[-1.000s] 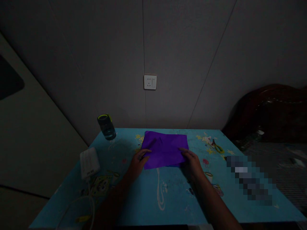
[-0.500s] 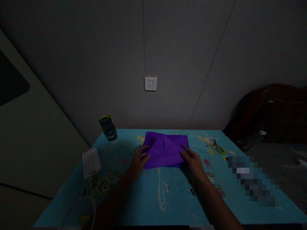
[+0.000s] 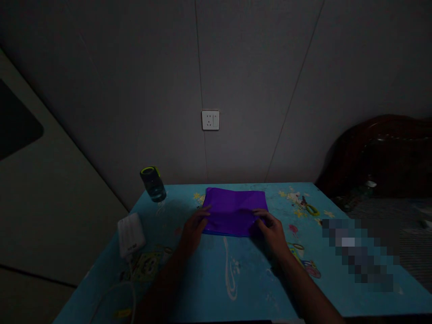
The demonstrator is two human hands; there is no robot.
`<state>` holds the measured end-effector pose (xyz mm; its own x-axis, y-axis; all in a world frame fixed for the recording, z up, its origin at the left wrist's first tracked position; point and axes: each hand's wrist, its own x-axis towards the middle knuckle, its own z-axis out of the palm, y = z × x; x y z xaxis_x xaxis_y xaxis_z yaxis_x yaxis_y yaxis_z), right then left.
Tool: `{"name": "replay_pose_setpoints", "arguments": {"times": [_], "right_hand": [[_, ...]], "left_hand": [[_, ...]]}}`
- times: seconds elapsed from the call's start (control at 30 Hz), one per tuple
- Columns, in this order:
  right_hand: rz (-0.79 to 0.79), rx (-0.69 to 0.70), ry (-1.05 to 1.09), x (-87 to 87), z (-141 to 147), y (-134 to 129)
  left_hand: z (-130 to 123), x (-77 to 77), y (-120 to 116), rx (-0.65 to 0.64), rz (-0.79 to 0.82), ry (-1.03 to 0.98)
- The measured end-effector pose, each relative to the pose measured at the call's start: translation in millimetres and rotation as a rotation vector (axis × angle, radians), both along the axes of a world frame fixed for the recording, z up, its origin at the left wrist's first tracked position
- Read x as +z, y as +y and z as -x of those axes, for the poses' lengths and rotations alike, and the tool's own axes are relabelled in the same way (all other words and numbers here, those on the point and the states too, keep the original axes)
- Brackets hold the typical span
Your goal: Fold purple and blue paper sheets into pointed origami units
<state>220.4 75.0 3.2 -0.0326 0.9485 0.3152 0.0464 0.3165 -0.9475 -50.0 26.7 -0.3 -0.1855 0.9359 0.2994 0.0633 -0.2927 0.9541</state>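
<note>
A purple sheet (image 3: 233,207) lies nearly flat near the back of the table, with a thin blue edge showing beneath its front side. My left hand (image 3: 194,228) is at the sheet's left edge, thumb and fingers apart, fingertips on it. At the right edge, my right hand (image 3: 271,229) rests with bent fingers over the sheet and its thumb near the corner. Whether the right hand pinches the sheet is hard to make out in the dim light.
A dark bottle (image 3: 153,184) stands at the back left, with a white power bank (image 3: 131,236) and its cable nearer. Yellow-handled scissors (image 3: 311,209) lie at the right on the patterned tablecloth (image 3: 202,288). A blurred-out object (image 3: 357,256) is at the far right.
The purple sheet, creased and raised before, now lies flatter, its front edge aligned with the blue one. My right hand's fingers have curled more. The view has shifted slightly.
</note>
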Motion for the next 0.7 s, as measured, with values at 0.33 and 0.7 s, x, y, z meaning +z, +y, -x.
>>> {"name": "replay_pose_setpoints", "arguments": {"times": [0.33, 0.7], "right_hand": [[0.082, 0.005, 0.085, -9.1, 1.5, 5.0], [0.270, 0.067, 0.206, -11.8, 5.0, 4.3]], "left_hand": [[-2.5, -19.0, 5.1, 0.000, 0.082, 0.039], [-6.7, -13.0, 2.6, -0.058, 0.151, -0.053]]}}
